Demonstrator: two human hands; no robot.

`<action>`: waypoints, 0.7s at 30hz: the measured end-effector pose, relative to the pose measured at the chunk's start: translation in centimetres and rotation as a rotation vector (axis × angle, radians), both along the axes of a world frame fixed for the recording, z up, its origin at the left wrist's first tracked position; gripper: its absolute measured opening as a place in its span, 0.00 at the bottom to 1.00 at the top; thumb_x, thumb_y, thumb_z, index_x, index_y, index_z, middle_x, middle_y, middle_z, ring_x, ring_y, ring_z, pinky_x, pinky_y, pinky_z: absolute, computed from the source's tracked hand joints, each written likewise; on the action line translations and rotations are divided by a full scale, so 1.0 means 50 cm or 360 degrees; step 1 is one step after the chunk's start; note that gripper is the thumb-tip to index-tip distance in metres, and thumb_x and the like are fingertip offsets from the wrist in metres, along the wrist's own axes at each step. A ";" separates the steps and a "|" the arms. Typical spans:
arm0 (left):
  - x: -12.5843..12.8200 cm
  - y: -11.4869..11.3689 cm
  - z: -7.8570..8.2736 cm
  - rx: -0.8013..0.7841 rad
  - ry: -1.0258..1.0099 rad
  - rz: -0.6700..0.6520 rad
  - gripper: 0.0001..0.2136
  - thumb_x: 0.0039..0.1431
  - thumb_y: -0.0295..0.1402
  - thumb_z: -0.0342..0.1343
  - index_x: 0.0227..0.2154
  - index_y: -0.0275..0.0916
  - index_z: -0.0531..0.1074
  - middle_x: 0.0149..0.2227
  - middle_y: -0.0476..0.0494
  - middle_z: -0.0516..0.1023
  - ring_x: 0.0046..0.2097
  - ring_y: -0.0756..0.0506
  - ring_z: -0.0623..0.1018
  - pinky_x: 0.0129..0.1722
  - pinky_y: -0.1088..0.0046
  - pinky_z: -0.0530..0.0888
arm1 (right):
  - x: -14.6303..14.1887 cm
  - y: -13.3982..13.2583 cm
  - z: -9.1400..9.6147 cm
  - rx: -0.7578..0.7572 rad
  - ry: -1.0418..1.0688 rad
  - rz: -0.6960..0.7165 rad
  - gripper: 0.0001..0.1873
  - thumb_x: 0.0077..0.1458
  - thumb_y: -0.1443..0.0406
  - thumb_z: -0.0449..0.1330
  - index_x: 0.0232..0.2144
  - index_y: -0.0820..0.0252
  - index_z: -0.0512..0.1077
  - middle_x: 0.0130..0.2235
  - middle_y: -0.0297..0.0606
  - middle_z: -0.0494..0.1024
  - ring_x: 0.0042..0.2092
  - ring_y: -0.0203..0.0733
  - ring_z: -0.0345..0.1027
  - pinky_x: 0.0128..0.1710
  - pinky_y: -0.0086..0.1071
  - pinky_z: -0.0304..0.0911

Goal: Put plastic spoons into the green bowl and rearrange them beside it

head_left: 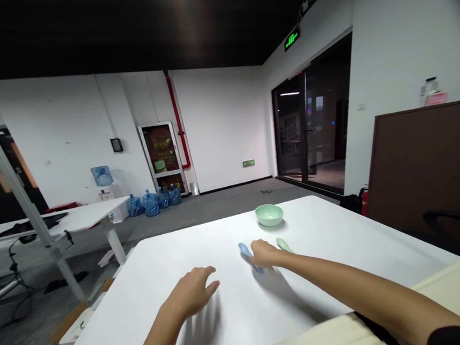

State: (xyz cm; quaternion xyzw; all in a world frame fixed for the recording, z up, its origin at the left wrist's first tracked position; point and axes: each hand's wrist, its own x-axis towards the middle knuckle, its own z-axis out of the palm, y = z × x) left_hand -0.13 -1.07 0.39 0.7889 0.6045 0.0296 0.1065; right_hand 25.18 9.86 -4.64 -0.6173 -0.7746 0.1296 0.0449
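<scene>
Fingers of the right hand (266, 254) lie close together and curve down over a blue plastic spoon (245, 250), which shows on either side of them; whether they clamp it or merely touch it cannot be told from this view. A thin tan piece (271, 271) pokes out beneath that hand, too hidden to name. Just beyond the wrist lies a pale green spoon (285, 245). Nearer the camera and well to the side, the left hand (190, 294) stands open and empty, its fingers slightly apart and gently curved above the white tabletop (323, 223). Farther out sits a pale green bowl (269, 215), upright near the far edge.

Beyond the tabletop, grey carpet (217, 208) runs to white walls. Blue water jugs (150, 203) stand in a row by a water dispenser (102, 175), and a second white desk (76, 218) stands to the left. On the right are a tall brown board (426, 160), a red fire extinguisher (364, 202), dark glass doors (314, 127) and, above them, a green exit sign (292, 38).
</scene>
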 end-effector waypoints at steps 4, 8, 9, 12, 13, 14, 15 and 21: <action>0.004 -0.005 0.009 -0.0005 0.0014 0.0003 0.27 0.61 0.50 0.43 0.58 0.44 0.67 0.57 0.38 0.73 0.57 0.36 0.72 0.54 0.58 0.68 | 0.069 0.014 0.032 0.0109 0.0140 0.0041 0.17 0.55 0.58 0.55 0.22 0.65 0.74 0.28 0.43 0.78 0.28 0.37 0.70 0.25 0.26 0.54; 0.005 -0.006 0.011 0.0013 0.0020 -0.0003 0.26 0.61 0.49 0.43 0.57 0.44 0.68 0.56 0.38 0.74 0.56 0.36 0.72 0.53 0.58 0.69 | 0.189 0.032 0.038 0.0184 -0.0013 -0.0028 0.19 0.58 0.58 0.53 0.23 0.64 0.73 0.28 0.43 0.78 0.29 0.37 0.69 0.26 0.27 0.53; 0.004 -0.006 0.010 0.0018 0.0018 -0.0005 0.26 0.61 0.49 0.43 0.57 0.44 0.68 0.56 0.38 0.74 0.56 0.36 0.72 0.53 0.58 0.69 | 0.222 0.035 0.035 0.0231 -0.0081 -0.0099 0.17 0.58 0.58 0.53 0.25 0.64 0.74 0.30 0.44 0.79 0.30 0.38 0.70 0.27 0.27 0.53; 0.004 -0.006 0.007 0.0032 0.0004 -0.0007 0.26 0.61 0.50 0.43 0.57 0.44 0.68 0.56 0.39 0.74 0.56 0.36 0.73 0.53 0.58 0.69 | 0.312 0.040 0.019 0.0189 -0.0239 -0.0305 0.15 0.58 0.59 0.53 0.31 0.64 0.74 0.37 0.48 0.78 0.34 0.42 0.72 0.28 0.29 0.54; 0.004 -0.006 0.006 0.0034 0.0000 -0.0006 0.26 0.61 0.50 0.44 0.57 0.45 0.68 0.56 0.39 0.74 0.56 0.36 0.73 0.53 0.59 0.69 | 0.336 0.041 0.013 0.0158 -0.0278 -0.0366 0.15 0.58 0.59 0.53 0.32 0.65 0.74 0.38 0.49 0.78 0.35 0.44 0.72 0.29 0.30 0.55; 0.004 -0.006 0.006 0.0038 -0.0003 -0.0002 0.26 0.60 0.50 0.44 0.57 0.45 0.69 0.56 0.39 0.74 0.56 0.36 0.73 0.53 0.59 0.69 | 0.357 0.041 0.006 0.0131 -0.0295 -0.0426 0.14 0.58 0.60 0.53 0.33 0.65 0.73 0.39 0.50 0.77 0.37 0.45 0.72 0.29 0.30 0.55; 0.003 -0.005 0.006 0.0038 -0.0006 0.0003 0.26 0.60 0.50 0.44 0.57 0.45 0.69 0.56 0.39 0.74 0.56 0.36 0.73 0.53 0.60 0.69 | 0.375 0.041 -0.001 0.0118 -0.0287 -0.0473 0.14 0.58 0.60 0.53 0.35 0.65 0.73 0.41 0.50 0.77 0.39 0.46 0.72 0.30 0.31 0.56; -0.002 0.003 -0.004 0.0022 -0.0026 0.0014 0.27 0.60 0.52 0.43 0.57 0.46 0.68 0.56 0.40 0.74 0.57 0.36 0.72 0.53 0.60 0.69 | 0.421 0.041 -0.033 0.0022 -0.0226 -0.0638 0.13 0.58 0.60 0.55 0.39 0.64 0.72 0.42 0.50 0.76 0.40 0.48 0.72 0.33 0.33 0.58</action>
